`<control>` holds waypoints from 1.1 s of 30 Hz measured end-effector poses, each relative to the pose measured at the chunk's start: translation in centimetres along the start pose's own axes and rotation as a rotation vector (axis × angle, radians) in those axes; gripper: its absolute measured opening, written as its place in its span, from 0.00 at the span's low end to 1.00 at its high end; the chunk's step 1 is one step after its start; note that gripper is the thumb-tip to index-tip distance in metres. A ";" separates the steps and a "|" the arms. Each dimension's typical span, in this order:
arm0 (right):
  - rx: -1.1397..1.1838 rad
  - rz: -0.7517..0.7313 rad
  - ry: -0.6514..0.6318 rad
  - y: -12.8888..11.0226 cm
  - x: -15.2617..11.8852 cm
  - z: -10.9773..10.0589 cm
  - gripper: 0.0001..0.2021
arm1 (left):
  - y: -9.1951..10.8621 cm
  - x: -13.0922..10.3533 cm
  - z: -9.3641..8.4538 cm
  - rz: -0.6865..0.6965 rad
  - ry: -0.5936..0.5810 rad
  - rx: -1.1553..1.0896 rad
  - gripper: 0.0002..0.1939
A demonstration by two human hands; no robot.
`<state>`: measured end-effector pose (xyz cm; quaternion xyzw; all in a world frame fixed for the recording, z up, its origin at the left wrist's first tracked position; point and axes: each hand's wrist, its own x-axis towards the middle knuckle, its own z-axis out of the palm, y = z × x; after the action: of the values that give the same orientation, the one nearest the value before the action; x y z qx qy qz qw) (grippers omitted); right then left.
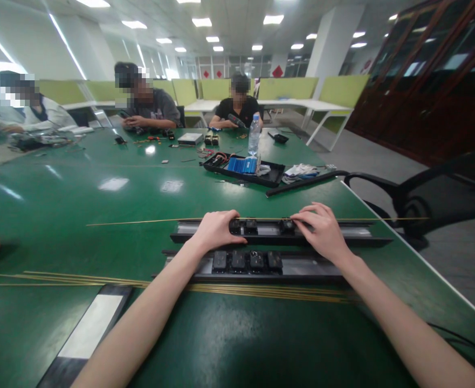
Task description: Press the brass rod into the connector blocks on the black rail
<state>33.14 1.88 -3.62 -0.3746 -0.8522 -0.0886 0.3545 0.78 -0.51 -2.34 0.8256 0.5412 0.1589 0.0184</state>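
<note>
A long black channel (356,233) lies crosswise in front of me, with black blocks (250,226) seated in it. My left hand (216,229) curls over it, thumb at the near side and fingers at the far side, around the leftmost block (234,225). A thin brass rod (152,221) stretches along the channel and sticks out past both ends. The fingertips of my right hand (322,229) are pinched on this rod, right beside another black block (287,226). Nearer to me is a second channel (305,266) holding several black blocks (256,261) in a row.
Several loose brass rods (261,291) lie in front of the channels. A black-and-white flat piece (89,321) is at lower left. Beyond are a black tray (275,171), a water bottle (254,137), gloves (302,172) and seated people. A chair (431,188) stands at right.
</note>
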 end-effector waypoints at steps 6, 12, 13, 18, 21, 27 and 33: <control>-0.008 -0.062 -0.047 -0.4 0.3 -0.1 0.14 | 0.3 -0.1 -0.3 -0.023 -0.015 -0.003 0.33; -0.052 -0.038 -0.037 -0.2 0.0 0.1 0.12 | 0.1 0.0 -0.2 -0.008 -0.006 0.001 0.33; -0.057 -0.032 -0.037 -0.1 0.0 0.2 0.12 | 0.1 0.0 -0.1 -0.007 -0.006 0.001 0.32; -0.051 -0.031 -0.044 0.0 -0.1 0.2 0.12 | 0.1 0.0 -0.1 -0.018 -0.008 -0.007 0.32; -0.047 -0.025 -0.039 -0.1 0.0 0.0 0.12 | 0.1 0.0 -0.1 -0.008 -0.003 -0.006 0.33; -0.042 -0.010 -0.040 0.0 0.1 -0.3 0.11 | 0.0 0.0 0.0 0.009 0.001 0.009 0.33; -0.036 0.023 -0.074 0.5 0.1 -0.7 0.11 | 0.1 0.0 -0.2 0.010 -0.009 -0.001 0.32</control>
<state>33.82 2.02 -3.10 -0.3938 -0.8585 -0.0858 0.3171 0.80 -0.62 -2.18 0.8291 0.5367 0.1556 0.0205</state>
